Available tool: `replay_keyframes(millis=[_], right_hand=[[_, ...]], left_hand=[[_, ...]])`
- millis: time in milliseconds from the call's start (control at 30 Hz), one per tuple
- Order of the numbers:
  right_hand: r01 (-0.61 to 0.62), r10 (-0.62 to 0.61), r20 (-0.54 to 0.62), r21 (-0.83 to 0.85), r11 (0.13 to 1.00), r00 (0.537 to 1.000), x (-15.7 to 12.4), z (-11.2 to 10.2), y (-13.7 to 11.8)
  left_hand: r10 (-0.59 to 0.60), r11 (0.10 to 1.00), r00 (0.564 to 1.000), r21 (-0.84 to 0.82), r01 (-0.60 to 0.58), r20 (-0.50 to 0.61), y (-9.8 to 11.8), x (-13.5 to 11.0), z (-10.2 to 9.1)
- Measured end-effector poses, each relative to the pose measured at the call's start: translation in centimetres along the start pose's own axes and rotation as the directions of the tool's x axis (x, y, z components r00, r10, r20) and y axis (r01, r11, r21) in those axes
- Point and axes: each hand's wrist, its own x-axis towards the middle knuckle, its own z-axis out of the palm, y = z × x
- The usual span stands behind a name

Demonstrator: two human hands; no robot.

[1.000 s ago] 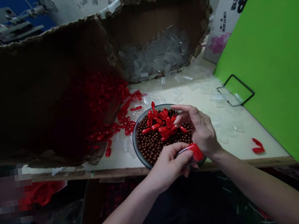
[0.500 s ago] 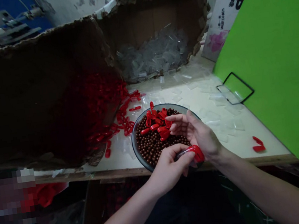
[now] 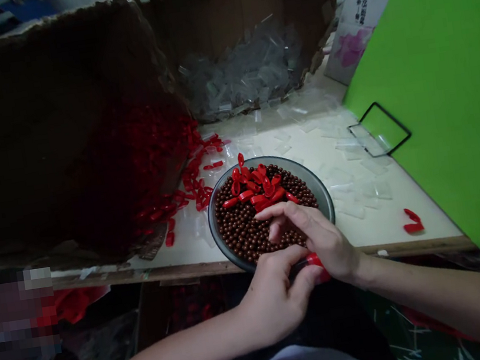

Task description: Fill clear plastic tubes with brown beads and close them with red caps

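Observation:
A round grey bowl (image 3: 323, 197) sits on the white tabletop, filled with small brown beads (image 3: 247, 232). A small heap of red plastic clips (image 3: 253, 187) lies on the beads. My left hand (image 3: 274, 297) grips a small clear piece with a red end (image 3: 312, 266) at the bowl's near rim. My right hand (image 3: 306, 236) reaches over the beads, its fingers apart and its palm side close to the red end. Part of the clear piece is hidden by my hands.
Torn cardboard boxes stand behind the bowl: one (image 3: 74, 78) holds many red pieces, another (image 3: 242, 66) clear plastic pieces. Clear scraps litter the white tabletop (image 3: 390, 230). A green board (image 3: 445, 115) with a black wire frame (image 3: 378, 130) stands at right, near a few red clips (image 3: 412, 221).
My right hand has moved lower and further over the beads, uncovering the red clips. The whole scene sits higher in the view, and the bowl's far rim shows more fully.

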Motion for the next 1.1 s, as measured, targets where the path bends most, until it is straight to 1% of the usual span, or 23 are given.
replay_keyframes(millis=[100, 167, 233, 300, 367, 433, 467, 533, 600, 633, 700, 800, 900, 1033, 1100], right_hand=[[0.000, 0.006, -0.048, 0.121, 0.993, 0.999, 1.1, 0.1, -0.3], [-0.031, 0.055, -0.079, 0.269, 0.963, 0.995, 2.4, 0.0, -1.2], [-0.093, 0.150, -0.095, 0.447, 0.890, 0.984, 4.0, -0.2, -2.6], [-0.135, 0.229, -0.093, 0.576, 0.806, 0.969, 5.4, -0.6, -3.9], [-0.144, 0.259, -0.096, 0.625, 0.767, 0.961, 6.4, -1.1, -4.7], [-0.115, 0.249, -0.132, 0.623, 0.774, 0.959, 6.8, -1.7, -4.7], [-0.094, 0.236, -0.158, 0.609, 0.788, 0.959, 6.7, -2.1, -4.5], [-0.056, 0.211, -0.214, 0.564, 0.824, 0.954, 6.0, -2.7, -3.7], [-0.039, 0.195, -0.256, 0.511, 0.859, 0.947, 4.7, -3.1, -2.7], [-0.051, 0.198, -0.253, 0.490, 0.870, 0.947, 3.9, -3.2, -2.2], [-0.105, 0.217, -0.193, 0.468, 0.877, 0.957, 2.2, -3.2, -1.6], [-0.181, 0.230, -0.065, 0.432, 0.884, 0.971, 0.2, -2.9, -1.5], [-0.148, 0.176, -0.048, 0.349, 0.926, 0.983, -0.6, -2.4, -1.7], [-0.101, 0.113, -0.038, 0.238, 0.966, 0.993, -0.5, -2.4, -1.4], [-0.072, 0.077, -0.031, 0.138, 0.988, 0.997, -0.4, -2.5, -1.1]], left_hand=[[-0.022, 0.998, 1.000, -0.053, 0.021, -0.016, 0.3, 0.5, -0.6], [-0.035, 0.988, 0.999, -0.152, 0.033, -0.014, 0.9, 1.2, -1.4], [-0.040, 0.955, 0.999, -0.293, 0.036, -0.008, 1.7, 1.9, -2.2], [-0.035, 0.900, 0.999, -0.435, 0.026, -0.012, 2.3, 2.6, -2.7], [-0.026, 0.844, 0.999, -0.536, 0.012, -0.018, 2.6, 3.0, -2.9], [-0.019, 0.815, 0.999, -0.580, 0.000, -0.026, 2.6, 3.1, -2.8], [-0.012, 0.817, 0.999, -0.576, -0.013, -0.039, 2.5, 3.1, -2.8], [0.019, 0.855, 0.994, -0.514, -0.071, -0.106, 2.3, 2.9, -2.7], [0.090, 0.910, 0.976, -0.382, -0.161, -0.197, 2.1, 2.7, -2.8], [0.142, 0.931, 0.961, -0.298, -0.212, -0.239, 2.0, 2.6, -2.8], [0.261, 0.941, 0.915, -0.129, -0.312, -0.308, 1.6, 2.4, -2.9], [0.410, 0.908, 0.830, 0.083, -0.411, -0.378, 0.7, 2.4, -2.8], [0.483, 0.876, 0.774, 0.221, -0.429, -0.410, -0.1, 2.6, -2.4], [0.514, 0.857, 0.738, 0.312, -0.411, -0.438, -0.4, 2.6, -2.3], [0.552, 0.829, 0.713, 0.376, -0.414, -0.432, -0.3, 2.4, -2.5]])
